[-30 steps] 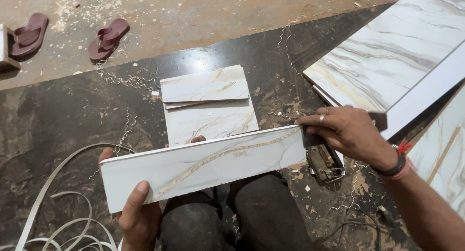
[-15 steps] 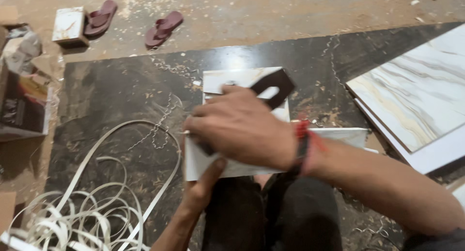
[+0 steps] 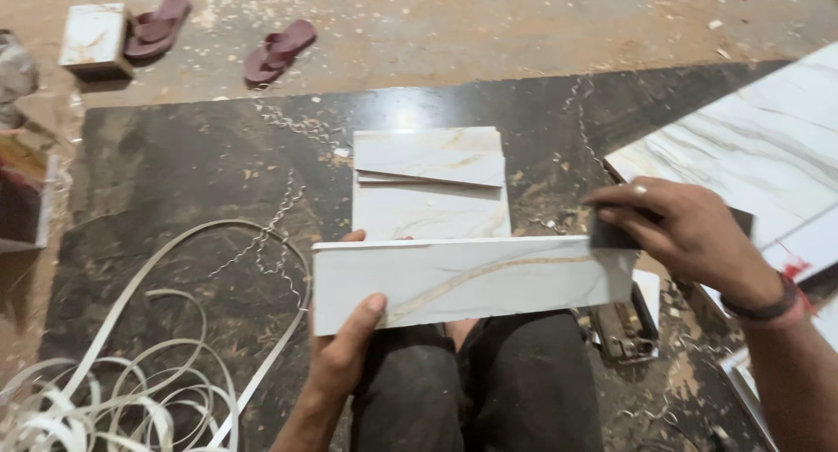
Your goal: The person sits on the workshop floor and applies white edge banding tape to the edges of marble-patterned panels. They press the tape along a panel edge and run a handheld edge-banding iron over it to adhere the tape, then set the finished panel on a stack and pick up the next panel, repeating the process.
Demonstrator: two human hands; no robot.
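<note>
Both hands are on the panel (image 3: pixel 471 277). Left hand (image 3: pixel 345 356) grips its left end; right hand (image 3: pixel 690 229), which has moved from the left to the right end, pinches a dark block (image 3: pixel 611 234) there.

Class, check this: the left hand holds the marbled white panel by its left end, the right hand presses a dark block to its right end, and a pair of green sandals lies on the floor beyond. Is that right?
One thing is wrong: the sandals are maroon, not green, as the head view shows. The rest stands: the left hand holds the panel by its left end, and the right hand presses the dark block to its right end.
</note>
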